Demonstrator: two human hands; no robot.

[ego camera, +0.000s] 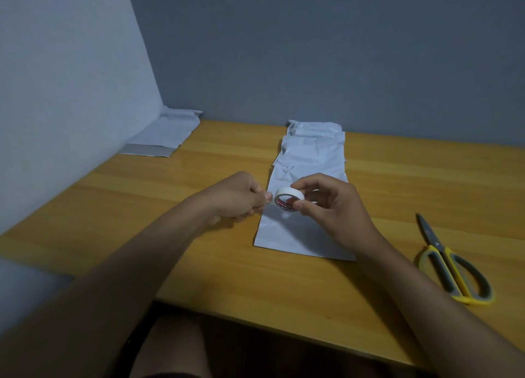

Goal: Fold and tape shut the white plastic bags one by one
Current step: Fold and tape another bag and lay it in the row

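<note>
white plastic bag [305,230] lies flat on the wooden table [199,264], long axis running away from the person, near end toward the table edge; more white bags [314,141] overlap in a row behind it, reaching toward the wall. tape roll [289,199] held in the air just above the near bag, right hand [329,204] pinching it between thumb and fingers across the rim. left hand [241,197] close beside it, fingers curled, fingertips at the roll's left edge, apparently picking at the free end; whether a strip is lifted cannot be told. hands nearly touching, both off the table. judged step: starting a strip, bag not yet folded or weighted. risks: thin tape may tear or fold back on itself if pulled at an angle; a loose strip could catch the unheld bag and drag or wrinkle it; with both hands occupied, scissors [451,266], lying well to the right, need a hand freed first. separate bag pile [164,133] sits at far left against the wall
</note>
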